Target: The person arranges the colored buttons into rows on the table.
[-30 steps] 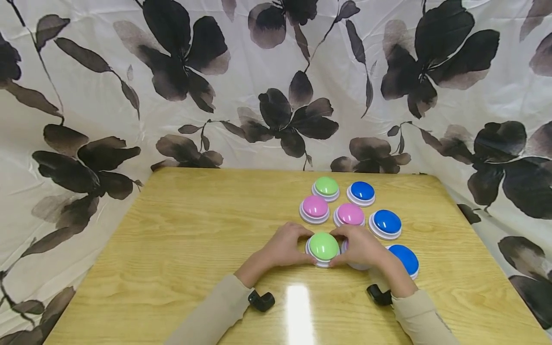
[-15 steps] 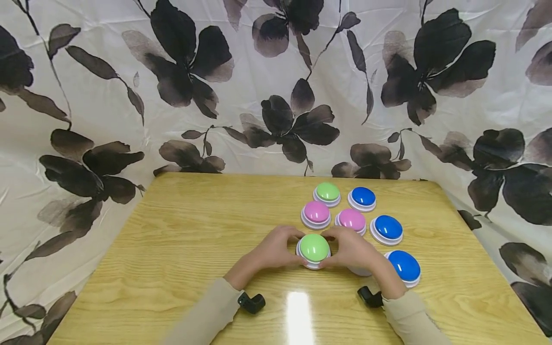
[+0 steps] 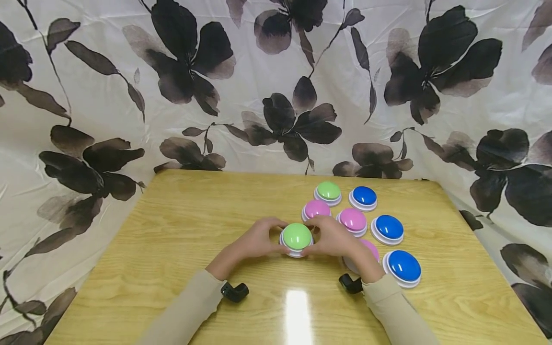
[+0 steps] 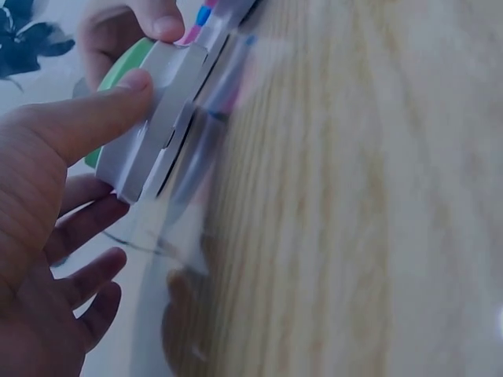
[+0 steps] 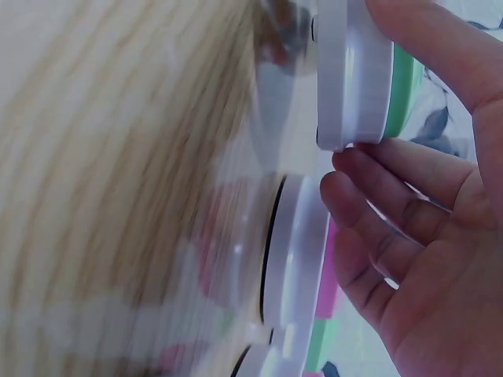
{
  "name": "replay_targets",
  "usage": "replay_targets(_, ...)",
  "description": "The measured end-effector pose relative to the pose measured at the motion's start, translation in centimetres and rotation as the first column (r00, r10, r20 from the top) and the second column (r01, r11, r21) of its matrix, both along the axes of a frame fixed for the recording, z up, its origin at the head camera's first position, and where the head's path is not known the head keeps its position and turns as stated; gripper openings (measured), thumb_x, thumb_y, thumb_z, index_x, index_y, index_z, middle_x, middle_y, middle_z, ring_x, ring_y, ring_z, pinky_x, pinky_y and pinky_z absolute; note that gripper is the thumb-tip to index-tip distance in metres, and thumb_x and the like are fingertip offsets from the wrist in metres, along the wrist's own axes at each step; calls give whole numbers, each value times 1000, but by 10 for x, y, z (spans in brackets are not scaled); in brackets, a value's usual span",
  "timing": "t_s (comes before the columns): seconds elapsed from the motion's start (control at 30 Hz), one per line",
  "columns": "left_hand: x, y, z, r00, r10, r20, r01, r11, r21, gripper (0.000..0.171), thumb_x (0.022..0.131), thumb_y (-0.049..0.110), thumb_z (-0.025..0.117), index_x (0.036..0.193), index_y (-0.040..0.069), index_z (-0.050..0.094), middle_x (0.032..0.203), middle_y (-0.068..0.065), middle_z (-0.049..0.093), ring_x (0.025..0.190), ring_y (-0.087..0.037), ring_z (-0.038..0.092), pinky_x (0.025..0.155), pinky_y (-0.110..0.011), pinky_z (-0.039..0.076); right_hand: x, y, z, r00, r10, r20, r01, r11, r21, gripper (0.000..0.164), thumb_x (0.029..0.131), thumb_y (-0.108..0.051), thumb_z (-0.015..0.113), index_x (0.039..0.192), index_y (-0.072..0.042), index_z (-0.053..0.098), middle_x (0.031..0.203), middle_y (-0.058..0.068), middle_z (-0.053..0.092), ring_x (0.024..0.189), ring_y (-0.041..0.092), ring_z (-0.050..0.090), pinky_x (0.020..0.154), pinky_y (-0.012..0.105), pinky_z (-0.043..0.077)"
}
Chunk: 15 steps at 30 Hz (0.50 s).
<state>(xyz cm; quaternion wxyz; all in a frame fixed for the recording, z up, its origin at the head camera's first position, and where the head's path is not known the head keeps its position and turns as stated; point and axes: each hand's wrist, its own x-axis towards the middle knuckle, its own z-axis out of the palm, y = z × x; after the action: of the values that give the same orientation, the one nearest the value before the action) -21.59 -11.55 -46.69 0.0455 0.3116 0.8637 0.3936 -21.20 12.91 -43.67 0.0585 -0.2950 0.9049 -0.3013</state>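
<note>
A green push button (image 3: 296, 235) with a round white base is held between both hands near the table's middle. My left hand (image 3: 260, 238) pinches its left side; in the left wrist view, the thumb (image 4: 118, 102) lies on the white base with fingertips at the opposite side. From the right, my right hand (image 3: 334, 237) grips the same button with thumb and fingers. In the right wrist view, the button's white base (image 5: 354, 78) looks slightly raised from the glossy table. A pink button (image 3: 316, 208) just behind the right hand is partly covered by it.
To the right on the wooden table (image 3: 194, 215) stand a second green button (image 3: 328, 190), two more pink buttons (image 3: 352, 219), one partly behind the right forearm, and three blue buttons (image 3: 389, 226). A floral cloth (image 3: 241, 72) hangs behind the table.
Both hands have moved left together with the green button, away from the other buttons. The pink button near the right forearm shows more now. The other buttons stay in place.
</note>
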Motion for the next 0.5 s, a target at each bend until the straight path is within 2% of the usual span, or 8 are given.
replay_targets(0.27,-10,-15,7,1000,23,-8,-24,999,-34,60,72,31,88,120,5,65,115,-4,64,112,-21,56,101,-41,41,-13,-17,4,1000,18,16,-18,1000,16,60,64,-37,91,111,-9,67,90,-7,61,77,14,55,69,27,49)
replay_targets(0.5,-24,-23,11,1000,23,16,-23,1000,-20,59,72,31,88,121,7,65,116,-2,64,114,-21,56,103,-43,40,-25,-25,10,999,22,-50,-17,995,98,65,65,-44,89,114,-8,67,96,-4,63,87,13,57,78,29,49)
